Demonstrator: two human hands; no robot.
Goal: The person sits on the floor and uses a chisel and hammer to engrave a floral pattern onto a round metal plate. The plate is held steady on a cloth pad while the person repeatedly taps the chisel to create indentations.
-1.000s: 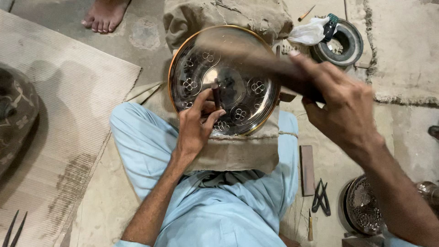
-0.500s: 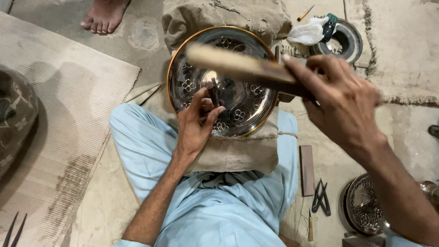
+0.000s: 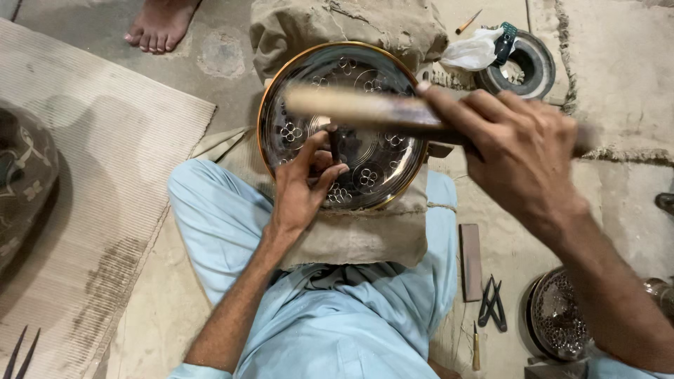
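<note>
At the far left a dark round embossed metal vessel (image 3: 21, 189) sits half out of view on the ribbed beige woven mat (image 3: 105, 175), and a pair of thin dark metal points (image 3: 17, 358) lies at the mat's lower corner. Another person's bare foot (image 3: 160, 24) rests on the grey concrete floor (image 3: 632, 70) at the top.

Your left hand (image 3: 305, 186) is pinched around a short dark metal punch (image 3: 335, 147), its tip set down on the round engraved silver-coloured plate with a copper rim (image 3: 344, 126). The plate lies on a coarse brown burlap cushion (image 3: 351, 28) that rests across your lap, between your pale blue trouser legs (image 3: 210, 217).

Your right hand (image 3: 523, 158) is clenched around the handle of a long wooden mallet (image 3: 365, 109), blurred, which crosses above the plate and hides part of its pattern.

Right of the cushion, a white crumpled plastic bag (image 3: 474, 52) lies against a dark ring-shaped coil (image 3: 533, 67). Lower down, a flat brownish rectangular bar (image 3: 470, 260) lies just beside black metal pliers (image 3: 493, 305) and a small wooden-handled awl (image 3: 476, 347). Another engraved round metal dish (image 3: 558, 319) sits at the lower right, partly hidden by your right forearm.
</note>
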